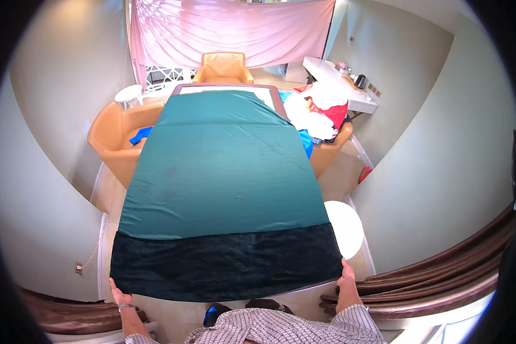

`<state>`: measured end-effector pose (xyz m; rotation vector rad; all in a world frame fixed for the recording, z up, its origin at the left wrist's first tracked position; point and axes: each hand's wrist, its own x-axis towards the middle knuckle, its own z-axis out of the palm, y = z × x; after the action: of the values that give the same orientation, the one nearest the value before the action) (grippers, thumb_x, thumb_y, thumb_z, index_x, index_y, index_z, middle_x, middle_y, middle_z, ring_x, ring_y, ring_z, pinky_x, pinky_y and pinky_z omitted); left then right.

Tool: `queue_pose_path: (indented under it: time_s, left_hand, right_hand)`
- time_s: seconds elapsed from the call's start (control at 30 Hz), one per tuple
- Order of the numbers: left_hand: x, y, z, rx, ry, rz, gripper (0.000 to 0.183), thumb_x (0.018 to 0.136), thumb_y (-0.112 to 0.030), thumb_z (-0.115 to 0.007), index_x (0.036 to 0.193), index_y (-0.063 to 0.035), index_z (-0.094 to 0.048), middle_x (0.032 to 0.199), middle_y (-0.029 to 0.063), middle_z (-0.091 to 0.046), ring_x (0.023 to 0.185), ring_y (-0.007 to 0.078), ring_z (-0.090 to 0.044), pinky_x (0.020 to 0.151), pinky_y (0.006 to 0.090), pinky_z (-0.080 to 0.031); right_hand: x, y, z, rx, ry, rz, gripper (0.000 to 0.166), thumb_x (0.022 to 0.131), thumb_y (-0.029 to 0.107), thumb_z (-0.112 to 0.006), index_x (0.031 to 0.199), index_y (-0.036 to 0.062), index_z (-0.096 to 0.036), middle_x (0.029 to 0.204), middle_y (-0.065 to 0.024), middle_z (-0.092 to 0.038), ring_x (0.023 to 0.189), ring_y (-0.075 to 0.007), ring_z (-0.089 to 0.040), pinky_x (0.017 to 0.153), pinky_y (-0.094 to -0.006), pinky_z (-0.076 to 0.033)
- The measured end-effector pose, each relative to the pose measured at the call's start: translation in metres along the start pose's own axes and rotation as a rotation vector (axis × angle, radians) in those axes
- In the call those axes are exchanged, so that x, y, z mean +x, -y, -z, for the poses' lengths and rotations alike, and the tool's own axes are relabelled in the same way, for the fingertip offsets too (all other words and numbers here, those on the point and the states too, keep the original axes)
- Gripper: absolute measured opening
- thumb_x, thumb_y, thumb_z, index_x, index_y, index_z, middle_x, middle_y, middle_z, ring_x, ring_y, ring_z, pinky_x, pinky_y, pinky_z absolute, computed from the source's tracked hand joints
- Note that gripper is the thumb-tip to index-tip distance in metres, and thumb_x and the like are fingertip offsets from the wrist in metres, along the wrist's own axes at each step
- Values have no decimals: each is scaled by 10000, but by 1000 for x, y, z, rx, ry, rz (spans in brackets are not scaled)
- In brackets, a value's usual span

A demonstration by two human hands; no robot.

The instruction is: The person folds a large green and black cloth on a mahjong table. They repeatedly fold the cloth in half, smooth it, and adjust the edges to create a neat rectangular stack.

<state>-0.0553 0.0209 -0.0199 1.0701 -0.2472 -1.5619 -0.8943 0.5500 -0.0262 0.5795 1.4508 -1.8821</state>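
A large green cloth (228, 172) with a wide black band (223, 266) along its near side lies over a long table with a brown rim (280, 103). It looks mostly flat, with small creases and a pale mark near the middle. My left hand (121, 296), wearing a metal band on the wrist, grips the band's near left corner. At the near right corner, my right hand (346, 273) holds the black edge, its fingers partly hidden. The far right part of the table top shows past the slanting cloth.
Tan armchairs (223, 66) stand around the table. Clothes (320, 114) are heaped on the right chair, and a blue garment (140, 135) lies on the left one. A round white stool (347, 230) sits close at right. Brown curtains (434, 262) hang nearby. A kettle (360, 81) stands on the white desk (327, 73).
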Motion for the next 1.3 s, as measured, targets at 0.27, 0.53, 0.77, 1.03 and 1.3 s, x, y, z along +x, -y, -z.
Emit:
queue_pose_path:
  time_s: [0.27,0.53,0.77,1.03,1.3]
  left_hand:
    - [-12,-27,-2,458,-553,-310,881,934,-632,-816,1471,41,-625,1438,146,-681,1221,291,-667,1083,405,-569]
    - [-36,-22,-33,482,-518,-456,647,936,-606,-845,944,-15,-580,992,66,-604,910,225,-532,827,407,-541]
    - [-50,-51,-29,220,-391,-372,578,991,-305,-840,1376,88,-662,1366,164,-718,1156,285,-710,1041,411,-614]
    - [-32,-93,-115,319,-351,-431,467,1007,-260,-796,1280,108,-703,1285,182,-741,1087,287,-731,972,416,-633]
    - [81,-140,-213,354,-122,-529,339,1040,-225,-751,1226,58,-736,1167,115,-772,1002,234,-755,822,387,-645]
  right_hand:
    - [-36,24,-51,-669,-593,394,746,1005,468,-733,1510,-63,-596,1462,-266,-680,1304,-413,-675,1097,-520,-532]
    - [-12,38,-8,-579,-709,450,542,991,160,-781,1457,-37,-587,1325,-182,-723,1049,-298,-760,769,-430,-657]
    - [-63,45,-50,-168,-466,579,586,979,-2,-724,1539,-24,-554,1424,-203,-685,1201,-342,-715,976,-479,-637]
    - [-80,129,-128,-195,-454,946,431,971,44,-722,1385,-47,-646,1256,-167,-741,1023,-289,-740,881,-406,-642]
    - [15,216,-218,-395,-443,839,402,912,119,-761,1245,-93,-681,1150,-199,-742,930,-279,-754,774,-409,-647]
